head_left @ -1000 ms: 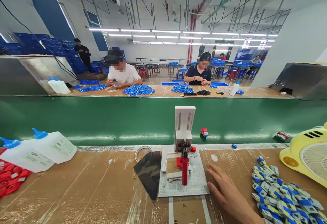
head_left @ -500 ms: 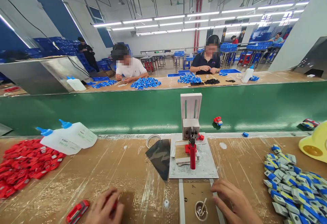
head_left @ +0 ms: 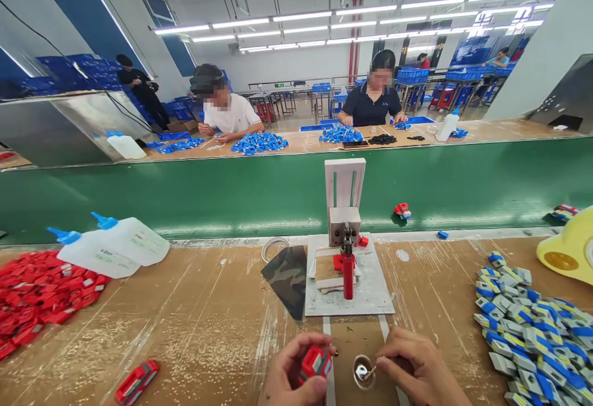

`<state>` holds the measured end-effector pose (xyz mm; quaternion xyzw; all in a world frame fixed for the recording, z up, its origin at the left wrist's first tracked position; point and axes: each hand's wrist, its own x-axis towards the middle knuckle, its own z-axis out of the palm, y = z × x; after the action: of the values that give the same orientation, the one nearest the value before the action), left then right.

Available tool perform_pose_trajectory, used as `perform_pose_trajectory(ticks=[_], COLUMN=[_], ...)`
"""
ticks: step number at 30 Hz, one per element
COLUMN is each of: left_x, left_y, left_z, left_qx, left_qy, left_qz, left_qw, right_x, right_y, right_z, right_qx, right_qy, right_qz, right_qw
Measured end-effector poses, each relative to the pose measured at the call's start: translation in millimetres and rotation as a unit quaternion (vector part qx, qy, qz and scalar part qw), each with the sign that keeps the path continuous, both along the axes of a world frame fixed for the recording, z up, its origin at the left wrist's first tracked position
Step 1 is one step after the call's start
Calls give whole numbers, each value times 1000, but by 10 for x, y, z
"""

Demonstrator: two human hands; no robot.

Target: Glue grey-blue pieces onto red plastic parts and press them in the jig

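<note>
Between the fingers and thumb of my left hand (head_left: 290, 375) is a red toy car body (head_left: 315, 364) with grey and white parts, held just left of a small round cup (head_left: 363, 384). My right hand (head_left: 417, 366) is closed in a pinch on a thin stick (head_left: 369, 373), whose lower end dips into the cup. What the cup contains is hard to make out beyond a shine. Another red toy car (head_left: 137, 382) lies on the table to the left, apart from both hands.
A press with a red handle (head_left: 348, 277) stands ahead on a white board. Red parts (head_left: 46, 295) and two glue bottles (head_left: 113, 246) lie left; grey-blue-yellow parts (head_left: 532, 332) are heaped right. Beyond the green belt (head_left: 231, 196), two people sit at another table.
My left hand has moved right, bringing the red toy car body beside the cup. My right hand has closed on the stick that was leaning in the cup. The view has shifted slightly.
</note>
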<state>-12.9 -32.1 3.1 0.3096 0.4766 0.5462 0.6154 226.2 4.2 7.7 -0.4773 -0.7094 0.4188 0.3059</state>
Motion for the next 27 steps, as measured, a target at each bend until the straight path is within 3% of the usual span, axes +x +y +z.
perform_pose_trajectory(ticks=[2, 6, 12, 18, 27], left_x=[59, 30, 97, 168, 167], left_y=[73, 180, 184, 157, 161], left_z=[-16, -88, -185, -169, -156], left_qx=[45, 130, 212, 303, 323], left_qy=[49, 146, 320, 333, 326], left_qz=[-45, -70, -91, -78, -96], left_qw=[997, 978, 919, 889, 883], right_x=[74, 180, 35, -242, -264], right_y=[18, 49, 36, 17, 9], right_z=[32, 115, 191, 222, 165], right_qx=[24, 18, -6, -6, 19], right_qy=[6, 50, 211, 239, 172], right_qz=[-29, -53, -102, -155, -116], right_qw=[999, 997, 972, 959, 978])
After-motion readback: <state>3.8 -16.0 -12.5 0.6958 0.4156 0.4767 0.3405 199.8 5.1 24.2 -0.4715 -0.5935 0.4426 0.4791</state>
